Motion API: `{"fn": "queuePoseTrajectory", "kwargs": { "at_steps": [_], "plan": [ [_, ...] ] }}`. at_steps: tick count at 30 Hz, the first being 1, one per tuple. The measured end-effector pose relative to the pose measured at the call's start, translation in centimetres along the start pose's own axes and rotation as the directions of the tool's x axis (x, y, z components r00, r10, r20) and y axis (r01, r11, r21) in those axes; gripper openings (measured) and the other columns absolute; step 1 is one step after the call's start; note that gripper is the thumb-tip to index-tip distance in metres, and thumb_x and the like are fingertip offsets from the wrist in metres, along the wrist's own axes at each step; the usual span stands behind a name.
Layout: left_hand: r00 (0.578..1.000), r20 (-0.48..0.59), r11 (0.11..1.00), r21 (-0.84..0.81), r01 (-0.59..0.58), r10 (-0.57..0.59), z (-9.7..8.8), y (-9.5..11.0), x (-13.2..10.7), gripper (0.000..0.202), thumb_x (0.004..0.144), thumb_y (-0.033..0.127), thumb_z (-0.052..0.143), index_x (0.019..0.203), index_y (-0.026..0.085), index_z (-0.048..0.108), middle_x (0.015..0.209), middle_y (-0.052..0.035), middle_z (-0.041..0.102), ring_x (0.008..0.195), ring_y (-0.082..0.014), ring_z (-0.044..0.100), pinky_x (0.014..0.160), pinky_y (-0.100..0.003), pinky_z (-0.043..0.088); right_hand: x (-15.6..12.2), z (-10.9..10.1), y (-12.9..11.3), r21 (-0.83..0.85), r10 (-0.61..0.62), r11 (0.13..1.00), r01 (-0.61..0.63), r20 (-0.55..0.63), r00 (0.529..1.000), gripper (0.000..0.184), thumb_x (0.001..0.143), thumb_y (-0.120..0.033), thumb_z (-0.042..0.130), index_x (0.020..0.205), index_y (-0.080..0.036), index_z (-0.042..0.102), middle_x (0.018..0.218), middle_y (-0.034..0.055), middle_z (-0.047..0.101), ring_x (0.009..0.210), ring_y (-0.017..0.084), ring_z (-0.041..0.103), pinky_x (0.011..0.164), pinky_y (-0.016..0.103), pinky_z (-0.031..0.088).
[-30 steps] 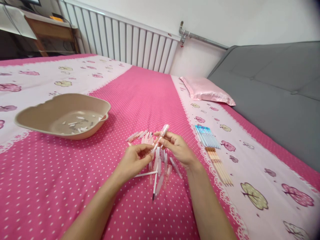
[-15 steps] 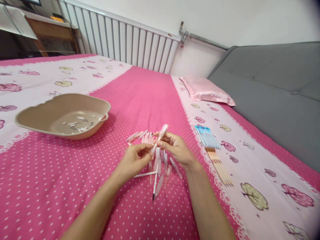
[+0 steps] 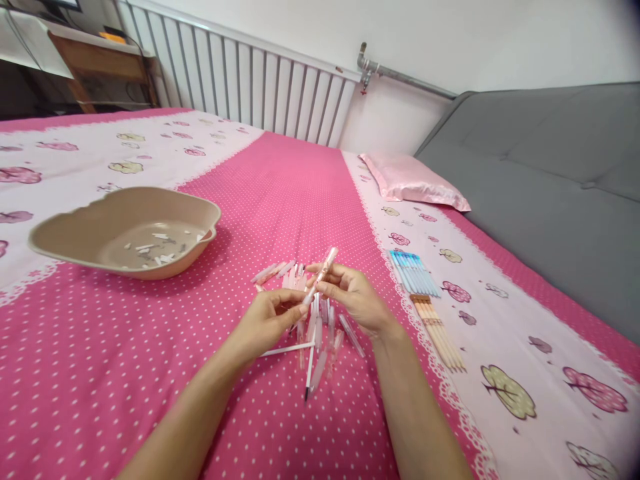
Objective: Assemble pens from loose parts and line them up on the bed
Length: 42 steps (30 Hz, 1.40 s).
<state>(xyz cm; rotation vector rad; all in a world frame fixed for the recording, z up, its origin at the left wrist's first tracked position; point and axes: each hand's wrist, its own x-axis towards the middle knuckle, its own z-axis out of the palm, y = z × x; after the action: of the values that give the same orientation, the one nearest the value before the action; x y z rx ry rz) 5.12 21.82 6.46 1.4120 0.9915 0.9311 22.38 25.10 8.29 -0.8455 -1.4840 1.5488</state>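
Between my two hands is a slim pink pen with a printed pattern, tilted with its top away from me. My left hand is closed in a pinch at the pen's lower end. Higher up, the fingers and thumb of my right hand grip its middle. Under both hands lies a loose heap of pink and clear pen parts, partly hidden by the fingers. A thin white refill with a dark tip points toward me, and another white stick lies crosswise beside it.
A beige basin at the left holds small white and grey bits. To the right lie a row of blue-capped pens and a row of cream pens with brown ends. A pink pillow rests by the grey headboard.
The pen has slid or turned slightly in my fingers, and its printed pattern shows more sharply. My left hand has shifted very slightly; the heap and basin stay put.
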Motion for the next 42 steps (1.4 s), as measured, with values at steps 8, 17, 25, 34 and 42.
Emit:
{"fn": "queuePoseTrajectory", "kwargs": {
  "at_steps": [8, 17, 25, 34, 42],
  "plan": [
    [1.000, 0.030, 1.000, 0.007, 0.009, -0.009, 0.06, 0.39, -0.13, 0.028, 0.077, 0.034, 0.058, 0.093, 0.013, 0.067, 0.080, -0.0045, 0.067, 0.069, -0.0144, 0.057, 0.066, -0.027, 0.043, 0.05, -0.15, 0.03, -0.004, -0.017, 1.000, 0.017, 0.027, 0.999, 0.031, 0.075, -0.026, 0.066, 0.106, -0.019, 0.062, 0.092, 0.0037, 0.066, 0.085, 0.012, 0.062, 0.086, 0.030, 0.048],
    [1.000, 0.001, 0.998, -0.052, 0.024, -0.024, 0.07, 0.07, -0.04, 0.030, 0.072, 0.037, 0.064, 0.089, 0.013, 0.066, 0.076, -0.0043, 0.066, 0.066, -0.0138, 0.057, 0.064, -0.027, 0.044, 0.27, 0.05, 0.21, -0.002, 0.005, 1.000, -0.005, -0.040, 0.999, 0.025, 0.068, -0.030, 0.073, 0.085, -0.016, 0.063, 0.082, 0.0018, 0.064, 0.074, 0.010, 0.060, 0.073, 0.024, 0.048],
    [1.000, -0.021, 0.998, -0.057, 0.013, -0.014, 0.17, 0.31, -0.10, 0.031, 0.067, 0.037, 0.069, 0.085, 0.012, 0.066, 0.074, -0.0035, 0.065, 0.065, -0.0128, 0.055, 0.065, -0.027, 0.043, 0.18, 0.56, 0.15, -0.018, 0.007, 1.000, -0.009, -0.094, 0.996, 0.033, 0.060, -0.035, 0.078, 0.077, -0.016, 0.057, 0.070, -0.0021, 0.056, 0.066, 0.008, 0.053, 0.063, 0.020, 0.043],
    [1.000, 0.016, 0.998, -0.060, 0.003, -0.002, 0.29, 0.59, -0.23, 0.027, 0.073, 0.038, 0.063, 0.083, 0.014, 0.065, 0.070, -0.0019, 0.063, 0.065, -0.0131, 0.054, 0.065, -0.026, 0.043, 0.07, 0.71, 0.10, 0.008, 0.011, 1.000, -0.010, -0.072, 0.997, 0.035, 0.067, -0.032, 0.074, 0.094, -0.018, 0.056, 0.091, 0.0024, 0.061, 0.085, 0.012, 0.058, 0.079, 0.025, 0.046],
    [0.998, 0.057, 0.998, -0.059, -0.039, 0.042, 0.12, 0.47, -0.10, 0.025, 0.079, 0.034, 0.057, 0.092, 0.015, 0.066, 0.084, -0.0042, 0.066, 0.077, -0.0155, 0.057, 0.074, -0.028, 0.043, -0.17, 0.41, -0.11, 0.109, 0.032, 0.993, -0.042, 0.095, 0.995, 0.047, 0.077, -0.027, 0.066, 0.120, -0.022, 0.049, 0.104, 0.0062, 0.064, 0.091, 0.015, 0.062, 0.086, 0.033, 0.049]
  ]
}}
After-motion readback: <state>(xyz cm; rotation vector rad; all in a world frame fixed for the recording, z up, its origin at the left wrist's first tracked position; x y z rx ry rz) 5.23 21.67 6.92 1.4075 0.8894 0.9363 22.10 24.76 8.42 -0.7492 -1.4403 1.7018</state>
